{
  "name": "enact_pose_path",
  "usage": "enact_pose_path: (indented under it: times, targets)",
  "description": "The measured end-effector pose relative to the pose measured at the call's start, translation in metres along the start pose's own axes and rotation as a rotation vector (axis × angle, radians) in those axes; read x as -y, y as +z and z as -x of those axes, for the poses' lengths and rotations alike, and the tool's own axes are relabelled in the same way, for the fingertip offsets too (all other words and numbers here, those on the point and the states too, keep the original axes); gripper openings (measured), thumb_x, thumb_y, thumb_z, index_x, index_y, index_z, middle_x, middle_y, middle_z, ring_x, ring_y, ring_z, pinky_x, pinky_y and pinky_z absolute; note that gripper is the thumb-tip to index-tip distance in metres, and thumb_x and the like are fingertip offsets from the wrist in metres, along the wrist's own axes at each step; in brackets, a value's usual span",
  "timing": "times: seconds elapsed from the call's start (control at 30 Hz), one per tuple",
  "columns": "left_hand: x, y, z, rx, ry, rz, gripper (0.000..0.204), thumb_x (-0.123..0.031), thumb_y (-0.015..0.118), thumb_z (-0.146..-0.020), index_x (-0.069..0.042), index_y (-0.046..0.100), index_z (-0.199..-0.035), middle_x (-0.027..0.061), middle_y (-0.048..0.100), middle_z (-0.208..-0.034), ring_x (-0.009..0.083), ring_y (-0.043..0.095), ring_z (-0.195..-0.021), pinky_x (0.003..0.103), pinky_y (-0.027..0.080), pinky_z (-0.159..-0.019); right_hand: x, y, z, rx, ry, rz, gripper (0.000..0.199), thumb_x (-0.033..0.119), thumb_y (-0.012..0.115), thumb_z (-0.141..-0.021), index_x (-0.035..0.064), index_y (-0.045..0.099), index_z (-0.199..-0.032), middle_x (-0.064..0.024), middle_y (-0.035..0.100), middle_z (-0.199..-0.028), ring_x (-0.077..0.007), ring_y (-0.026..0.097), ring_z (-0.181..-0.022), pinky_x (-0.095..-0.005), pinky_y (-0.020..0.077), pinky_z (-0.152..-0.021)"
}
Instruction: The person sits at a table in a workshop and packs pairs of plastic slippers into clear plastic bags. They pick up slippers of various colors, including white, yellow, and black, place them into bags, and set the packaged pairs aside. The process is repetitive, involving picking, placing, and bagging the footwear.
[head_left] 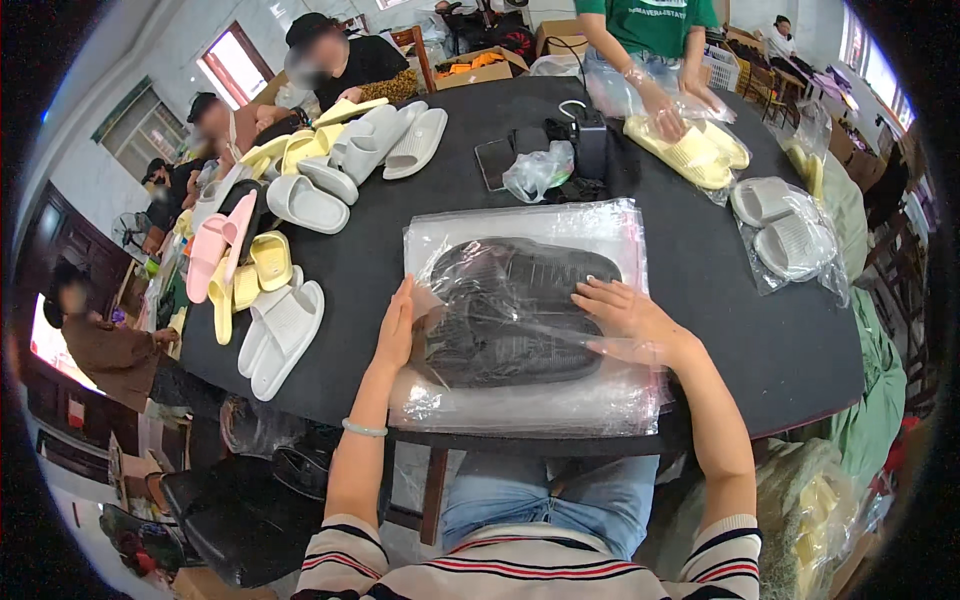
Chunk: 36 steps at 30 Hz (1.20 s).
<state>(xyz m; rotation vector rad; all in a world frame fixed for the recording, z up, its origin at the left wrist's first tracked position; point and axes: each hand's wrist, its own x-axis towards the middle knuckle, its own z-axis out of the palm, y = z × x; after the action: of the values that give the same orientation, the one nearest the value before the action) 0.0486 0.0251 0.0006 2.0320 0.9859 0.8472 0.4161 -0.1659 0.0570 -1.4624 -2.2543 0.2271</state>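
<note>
Black slippers: a pair, side by side between the two hands, under clear, creased film that throws glare over the left part. Pair rests on a flat stack of clear bags, near the front edge of the desk.

Left hand at the left end of the pair, on edge, fingers straight and close together, against the film; cannot tell whether it pinches any. Pale bangle on that forearm. Right hand at the right end, palm down, fingers extended and a little spread, fingertips over the upper slipper's end, thumb apart; no closed grip seen.

Beyond the hands, farther up the desk: phone, crumpled bag, black device, close together.

Left of the left hand: many loose slippers in a long row. Nearest, a grey pair; past it yellow slippers and a pink pair.

Right of the right hand and farther out: bagged grey slippers. Above these, a co-worker in a green top, hands on yellow slippers in clear plastic.
</note>
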Motion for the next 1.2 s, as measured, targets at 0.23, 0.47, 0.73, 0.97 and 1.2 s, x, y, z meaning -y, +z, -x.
enact_pose_path:
  times: [0.23, 0.47, 0.73, 0.97, 1.2]
  targets:
    - [0.005, 0.004, 0.003, -0.014, 0.061, -0.231, 0.050, -0.032, 0.029, -0.103, -0.003, 0.036, -0.144, 0.0164, 0.037, -0.148, 0.0291, 0.030, -0.140, 0.039, 0.017, -0.115, 0.023, -0.013, -0.037, 0.054, -0.016, -0.211, 0.063, 0.032, 0.072, -0.079, 0.0122, 0.049, -0.134, -0.0221, 0.039, -0.144, -0.0379, 0.040, -0.131, -0.0463, 0.0335, -0.107]
    - [0.006, 0.002, 0.002, -0.007, 0.042, -0.223, 0.053, -0.036, 0.028, -0.103, -0.004, 0.036, -0.144, 0.0147, 0.036, -0.149, 0.0283, 0.029, -0.141, 0.040, 0.017, -0.115, 0.027, 0.020, -0.107, 0.260, -0.287, -0.200, 0.046, 0.042, 0.064, -0.084, 0.0176, 0.058, -0.124, -0.0305, 0.048, -0.126, -0.0438, 0.046, -0.120, -0.0457, 0.0361, -0.102]
    - [-0.002, 0.001, 0.004, 0.002, 0.036, -0.291, 0.054, -0.036, 0.027, -0.102, -0.004, 0.032, -0.146, 0.0145, 0.034, -0.150, 0.0274, 0.026, -0.141, 0.041, 0.016, -0.116, 0.036, 0.044, -0.108, 0.109, -0.262, -0.073, 0.043, 0.036, 0.051, -0.094, 0.0092, 0.058, -0.126, -0.0209, 0.060, -0.094, -0.0360, 0.055, -0.091, -0.0441, 0.0419, -0.090]
    - [-0.009, 0.005, 0.006, 0.056, 0.009, -0.520, 0.067, -0.046, 0.039, -0.097, -0.003, 0.026, -0.148, 0.0137, 0.028, -0.153, 0.0258, 0.023, -0.143, 0.044, 0.014, -0.116, -0.006, -0.021, 0.019, 0.055, 0.267, -0.052, 0.033, 0.028, 0.051, -0.095, 0.0037, 0.064, -0.113, -0.0193, 0.065, -0.100, -0.0374, 0.057, -0.095, -0.0440, 0.0418, -0.089]
    - [-0.021, 0.012, 0.009, 0.088, 0.107, -0.798, 0.084, -0.063, 0.046, -0.087, -0.007, 0.029, -0.147, 0.0174, 0.025, -0.153, 0.0279, 0.019, -0.144, 0.050, 0.011, -0.116, -0.047, -0.089, 0.135, -0.373, 0.801, -0.051, 0.036, 0.028, 0.049, -0.099, -0.0022, 0.060, -0.116, -0.0193, 0.061, -0.121, -0.0326, 0.054, -0.112, -0.0395, 0.0379, -0.098]
